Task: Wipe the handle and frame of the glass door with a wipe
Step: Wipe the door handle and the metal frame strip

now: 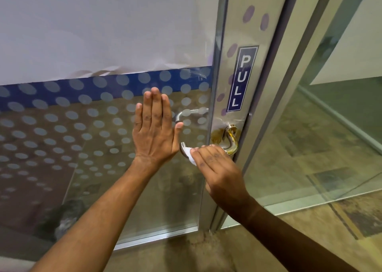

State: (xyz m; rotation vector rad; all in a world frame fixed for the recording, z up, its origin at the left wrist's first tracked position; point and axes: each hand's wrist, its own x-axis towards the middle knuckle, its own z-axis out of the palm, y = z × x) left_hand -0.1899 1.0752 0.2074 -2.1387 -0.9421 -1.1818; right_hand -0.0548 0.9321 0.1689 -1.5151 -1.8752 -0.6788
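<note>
white wipe (pixel 190 155) folded over silver lever handle (pixel 231 140) (brassy sheen) on the glass door's aluminium frame (pixel 231 65)

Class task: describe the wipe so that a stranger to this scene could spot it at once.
Find the metal door frame with the blue PULL sign. Below it a lever handle juts left; the right hand presses the wipe on its free end. It is the only small white crumpled thing there.

two hands (pixel 154 127) (pixel 219 168), one wipe (pixel 191 155), one door handle (pixel 231 140), one PULL sign (pixel 241 78)
</note>
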